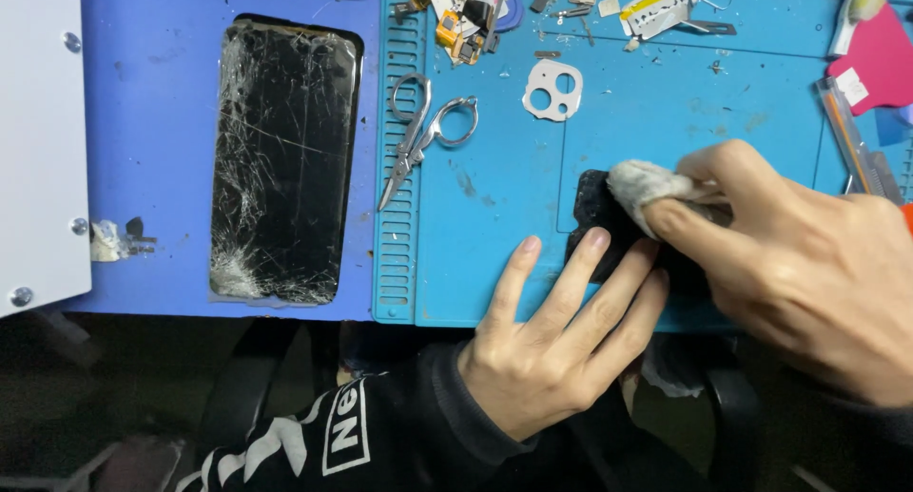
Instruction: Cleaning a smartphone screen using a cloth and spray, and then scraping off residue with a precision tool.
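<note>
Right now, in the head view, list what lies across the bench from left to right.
White box → cracked phone → scissors → camera bracket → left hand → right hand holding a cloth.

cracked phone screen (282,159) | black rectangle | upper left, blue mat (152,121)

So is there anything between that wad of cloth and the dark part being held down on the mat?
Nothing visible. The right hand presses the greyish wad of cloth straight onto the dark part, while the left hand's fingers hold its near edge. The scissors lie well off to the side.
</note>
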